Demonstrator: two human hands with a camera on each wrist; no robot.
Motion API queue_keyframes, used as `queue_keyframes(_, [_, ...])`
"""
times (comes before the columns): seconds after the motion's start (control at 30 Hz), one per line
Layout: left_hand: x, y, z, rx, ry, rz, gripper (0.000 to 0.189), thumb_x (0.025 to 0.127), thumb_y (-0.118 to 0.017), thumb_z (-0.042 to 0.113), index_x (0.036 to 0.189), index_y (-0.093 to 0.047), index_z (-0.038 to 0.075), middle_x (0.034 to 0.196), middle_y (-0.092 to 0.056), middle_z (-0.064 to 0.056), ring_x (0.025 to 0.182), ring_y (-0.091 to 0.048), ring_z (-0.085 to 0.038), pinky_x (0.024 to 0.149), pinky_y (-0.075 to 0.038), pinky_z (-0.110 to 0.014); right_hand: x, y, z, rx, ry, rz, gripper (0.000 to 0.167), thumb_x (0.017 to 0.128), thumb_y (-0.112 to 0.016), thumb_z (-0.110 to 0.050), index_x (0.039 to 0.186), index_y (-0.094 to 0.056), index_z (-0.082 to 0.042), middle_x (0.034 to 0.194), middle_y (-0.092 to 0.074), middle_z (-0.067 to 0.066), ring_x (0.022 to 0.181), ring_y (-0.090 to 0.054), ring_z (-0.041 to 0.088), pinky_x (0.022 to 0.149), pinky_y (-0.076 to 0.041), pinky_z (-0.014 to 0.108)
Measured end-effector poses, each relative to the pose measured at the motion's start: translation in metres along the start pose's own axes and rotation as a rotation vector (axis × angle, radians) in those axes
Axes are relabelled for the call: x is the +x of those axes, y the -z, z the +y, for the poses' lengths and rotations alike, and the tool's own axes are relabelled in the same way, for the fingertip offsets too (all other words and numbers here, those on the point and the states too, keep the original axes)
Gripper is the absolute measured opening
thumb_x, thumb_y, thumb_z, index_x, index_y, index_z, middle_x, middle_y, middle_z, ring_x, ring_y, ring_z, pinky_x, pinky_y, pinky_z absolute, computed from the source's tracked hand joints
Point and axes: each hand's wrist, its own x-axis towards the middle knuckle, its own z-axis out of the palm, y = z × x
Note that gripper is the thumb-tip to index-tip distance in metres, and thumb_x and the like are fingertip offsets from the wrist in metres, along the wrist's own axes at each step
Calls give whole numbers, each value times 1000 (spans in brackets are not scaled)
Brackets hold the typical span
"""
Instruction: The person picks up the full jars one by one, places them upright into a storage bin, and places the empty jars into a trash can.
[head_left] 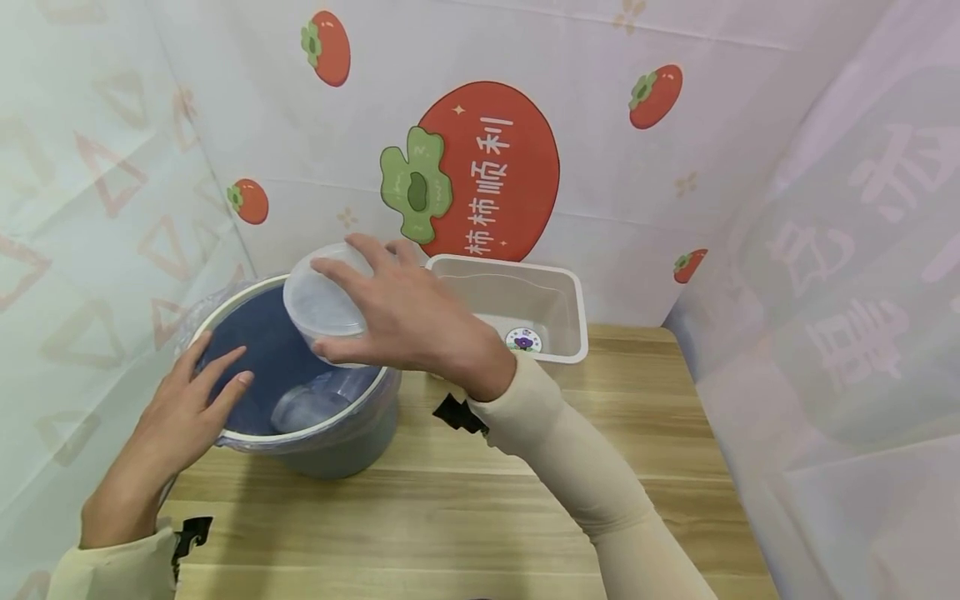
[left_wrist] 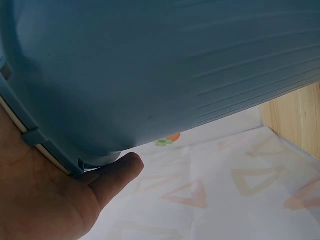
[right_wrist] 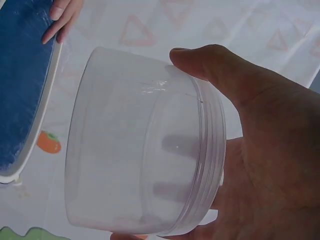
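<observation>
My right hand (head_left: 408, 312) grips a round, clear plastic container (head_left: 322, 304) by its lid end, thumb on one side and fingers on the other. It is held tilted over the right part of a blue bucket (head_left: 330, 454) with a white rim. The right wrist view shows the container (right_wrist: 130, 140) see-through, with nothing visible inside. My left hand (head_left: 176, 408) rests on the bucket's left rim, fingers spread over the opening; in the left wrist view one finger (left_wrist: 120, 177) lies against the outside. Another clear container (head_left: 311, 408) lies in the bucket.
A white rectangular bin (head_left: 583, 321) stands right of the bucket, with a round flower sticker (head_left: 523, 339) in it. Both stand on a wood-grain table (head_left: 465, 500). Printed cloth (head_left: 600, 183) hangs close behind and at both sides. Thin plastic film (head_left: 198, 312) surrounds the bucket's rim.
</observation>
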Motion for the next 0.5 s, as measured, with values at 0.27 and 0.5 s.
queue_keyframes(0.27, [1, -1, -1, 10, 8, -1, 66, 118, -40, 46, 165, -40, 0, 180, 3, -30, 155, -12, -73, 107, -21, -91, 21, -28, -14, -58, 13, 40, 85, 95, -67, -74, 168, -42, -38, 175, -34, 5, 144, -47, 35, 94, -61, 43])
queue_keyframes(0.5, [2, -1, -2, 14, 3, 0, 67, 118, -40, 47, 165, -40, -1, 180, 3, -31, 156, -12, -72, 107, -22, -91, 36, -58, -17, -70, -6, 63, 87, 94, -65, -78, 168, -42, -38, 175, -33, 6, 146, -46, 35, 94, -62, 40])
